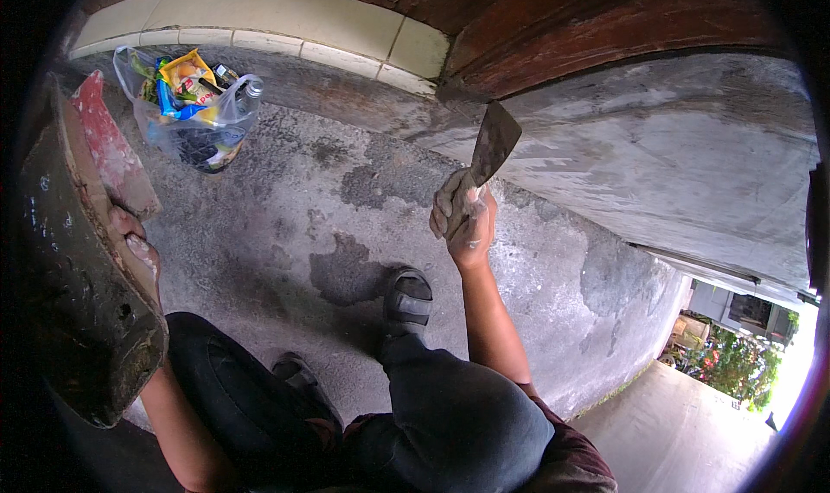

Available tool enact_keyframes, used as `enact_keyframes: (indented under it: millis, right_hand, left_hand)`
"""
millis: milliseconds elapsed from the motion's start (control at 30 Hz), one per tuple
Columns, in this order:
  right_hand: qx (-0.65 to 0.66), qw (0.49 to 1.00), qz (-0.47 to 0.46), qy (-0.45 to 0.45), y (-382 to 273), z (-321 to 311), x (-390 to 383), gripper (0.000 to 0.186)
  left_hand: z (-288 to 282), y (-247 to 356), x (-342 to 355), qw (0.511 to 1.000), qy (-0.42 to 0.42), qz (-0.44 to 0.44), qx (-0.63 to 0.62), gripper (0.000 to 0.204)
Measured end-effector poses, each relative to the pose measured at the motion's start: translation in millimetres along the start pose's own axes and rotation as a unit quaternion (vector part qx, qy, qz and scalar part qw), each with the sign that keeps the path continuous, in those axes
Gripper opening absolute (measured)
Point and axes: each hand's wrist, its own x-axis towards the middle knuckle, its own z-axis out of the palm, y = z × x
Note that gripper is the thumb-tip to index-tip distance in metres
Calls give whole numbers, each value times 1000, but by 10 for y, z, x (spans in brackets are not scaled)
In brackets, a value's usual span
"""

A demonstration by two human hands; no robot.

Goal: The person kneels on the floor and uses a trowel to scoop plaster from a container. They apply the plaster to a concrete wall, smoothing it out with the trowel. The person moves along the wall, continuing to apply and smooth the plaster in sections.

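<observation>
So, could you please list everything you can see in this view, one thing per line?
putty knife: one, grey and smeared, its blade against the grey wall
mortar board: one, dark and crusted, far left
red slab: one, red, beyond the board, partly hidden
plastic bag: one, clear, full of colourful packets and a bottle, on the ground at upper left
grey wall: one, plastered, running along the right
tile strip: one, cream, top of the view
concrete ground: one, grey, with a dark damp patch in the middle
plants: several, green and red, far right
sandals: two, dark, on the person's feet
left hand: one, gripping the board's edge
right hand: one, plaster-smeared, holding the knife's handle
</observation>
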Motion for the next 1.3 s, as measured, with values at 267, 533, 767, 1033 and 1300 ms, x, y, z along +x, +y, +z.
enact_keyframes:
  millis: [267,533,767,1033,1300]
  right_hand:
    - [-7,1000,5,3,153,-26,31,40]
    - [3,1000,22,-5,247,-34,13,40]
    - [-23,999,26,-17,317,-14,-46,44]
    - [-5,1000,21,19,368,23,-366,49]
    - [-101,985,137,-26,-22,-194,-419,34]
  left_hand:
    - [-31,2,-57,1000,1,8,5,51]
    - [-41,63,-55,1000,-12,21,10,50]
    - [-32,3,-93,1000,-9,23,13,50]
    - [-80,3,-166,999,-13,36,6,50]
    - [49,4,-215,999,-12,48,21,50]
